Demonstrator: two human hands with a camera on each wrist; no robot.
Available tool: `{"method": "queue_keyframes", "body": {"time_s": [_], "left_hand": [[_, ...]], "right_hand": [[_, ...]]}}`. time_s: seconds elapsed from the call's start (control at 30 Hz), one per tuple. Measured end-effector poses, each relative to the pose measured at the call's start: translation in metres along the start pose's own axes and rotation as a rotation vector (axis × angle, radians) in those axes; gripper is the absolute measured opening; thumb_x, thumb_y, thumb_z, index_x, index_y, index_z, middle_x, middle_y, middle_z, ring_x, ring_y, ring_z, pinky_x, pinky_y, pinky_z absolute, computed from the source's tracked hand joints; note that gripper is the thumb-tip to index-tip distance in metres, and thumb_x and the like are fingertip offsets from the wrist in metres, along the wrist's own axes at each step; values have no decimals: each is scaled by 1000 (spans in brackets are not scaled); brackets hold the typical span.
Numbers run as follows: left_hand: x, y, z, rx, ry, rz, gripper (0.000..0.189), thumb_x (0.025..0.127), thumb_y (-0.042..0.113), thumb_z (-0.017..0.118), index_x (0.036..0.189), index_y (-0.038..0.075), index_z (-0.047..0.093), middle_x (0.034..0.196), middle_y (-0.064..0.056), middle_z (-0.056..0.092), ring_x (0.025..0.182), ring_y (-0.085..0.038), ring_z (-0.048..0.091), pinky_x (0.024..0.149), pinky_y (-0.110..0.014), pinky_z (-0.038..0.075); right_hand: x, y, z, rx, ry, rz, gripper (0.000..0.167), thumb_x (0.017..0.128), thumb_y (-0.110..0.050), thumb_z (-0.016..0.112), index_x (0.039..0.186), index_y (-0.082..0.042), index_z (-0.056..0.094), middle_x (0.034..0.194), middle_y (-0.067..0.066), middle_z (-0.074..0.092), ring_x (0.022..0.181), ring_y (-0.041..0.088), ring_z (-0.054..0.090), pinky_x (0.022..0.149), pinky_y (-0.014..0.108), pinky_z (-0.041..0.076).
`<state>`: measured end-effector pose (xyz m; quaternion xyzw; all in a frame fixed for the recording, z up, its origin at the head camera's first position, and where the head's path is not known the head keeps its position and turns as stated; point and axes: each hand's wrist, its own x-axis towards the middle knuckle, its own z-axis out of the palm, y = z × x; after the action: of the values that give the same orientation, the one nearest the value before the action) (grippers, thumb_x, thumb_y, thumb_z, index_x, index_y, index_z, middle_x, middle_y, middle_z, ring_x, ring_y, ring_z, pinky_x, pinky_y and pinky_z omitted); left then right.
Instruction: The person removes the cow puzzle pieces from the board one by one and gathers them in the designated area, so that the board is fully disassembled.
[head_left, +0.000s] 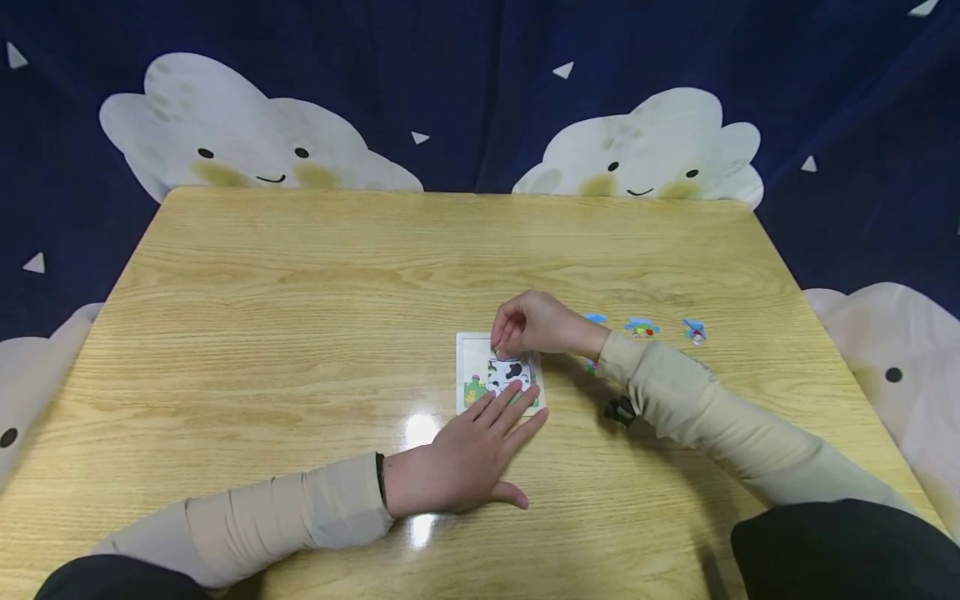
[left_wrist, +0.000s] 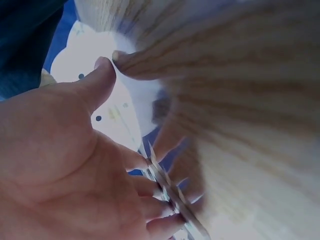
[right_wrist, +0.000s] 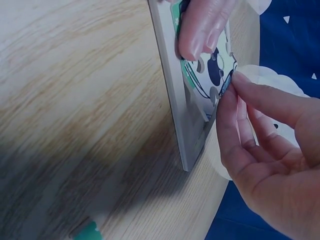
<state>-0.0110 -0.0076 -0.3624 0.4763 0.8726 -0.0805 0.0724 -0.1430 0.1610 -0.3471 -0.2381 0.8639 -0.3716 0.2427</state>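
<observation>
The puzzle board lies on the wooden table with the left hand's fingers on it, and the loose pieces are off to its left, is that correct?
Not quite: the head view shows the loose puzzle pieces to the right of the puzzle board. The rest stands: the board lies on the wooden table, with fingers of the left hand on it.

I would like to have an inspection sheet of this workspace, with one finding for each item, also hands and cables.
Surface: wooden table, with bright glare near the left hand.
Job's things: white puzzle tray with black-and-white spotted pieces; loose puzzle pieces right of it.
Clutter: dark object by the right sleeve, identity unclear.
Left hand: fingers straight, reaching over the tray's near side.
Right hand: pinches a puzzle piece at the tray.
Cables: nothing seen.
Surroundings: dark-blue curtain with smiling clouds.
</observation>
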Motion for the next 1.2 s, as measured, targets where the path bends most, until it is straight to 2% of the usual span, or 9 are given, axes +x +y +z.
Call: {"method": "queue_keyframes", "body": {"time_s": [0.2, 0.4, 0.53, 0.7, 0.93, 1.2], "left_hand": [[0, 0, 1, 1, 8, -1, 92, 91, 73, 38, 158, 12, 20, 163, -14, 12, 149, -28, 10, 117, -36, 21], [0, 0, -1, 23, -1, -3, 93, 90, 73, 37, 158, 12, 19, 163, -13, 11, 149, -28, 10, 117, -36, 21], [1, 1, -1, 32, -11, -6, 93, 90, 74, 36, 158, 13, 18, 163, -13, 10, 149, -27, 9, 117, -36, 21], [2, 1, -1, 16, -21, -9, 93, 90, 74, 36, 158, 13, 17, 163, -13, 9, 149, -27, 8, 117, -36, 20], [2, 1, -2, -2, -27, -10, 94, 90, 73, 37, 158, 13, 16, 164, -12, 8, 149, -27, 8, 117, -36, 19], [1, 2, -2, -17, -26, -18, 94, 90, 73, 39, 158, 13, 17, 163, -13, 8, 149, -27, 8, 117, -36, 19]], "right_hand": [[-1, -1, -1, 20, -6, 11, 12, 77, 7, 77, 83, -2, 71, 73, 2, 70, 67, 13, 64, 64, 22, 51], [-3, -3, -5, 102, -38, 14, 11, 79, 9, 74, 85, 1, 70, 75, 5, 71, 69, 16, 68, 64, 24, 52], [-5, -7, -11, 138, -59, 5, 11, 80, 10, 71, 87, 1, 69, 78, 8, 72, 72, 20, 69, 68, 29, 54], [-11, -7, -24, 133, -48, 19, 9, 82, 5, 74, 88, 1, 69, 82, 10, 71, 75, 20, 68, 72, 32, 55], [-36, 10, -50, 150, -18, 102, 12, 82, 4, 75, 92, 5, 68, 84, 12, 70, 74, 20, 67, 76, 42, 57], [-80, 48, -80, 113, 19, 233, 18, 82, -1, 77, 96, 5, 68, 86, 12, 69, 77, 19, 66, 76, 38, 56]]}}
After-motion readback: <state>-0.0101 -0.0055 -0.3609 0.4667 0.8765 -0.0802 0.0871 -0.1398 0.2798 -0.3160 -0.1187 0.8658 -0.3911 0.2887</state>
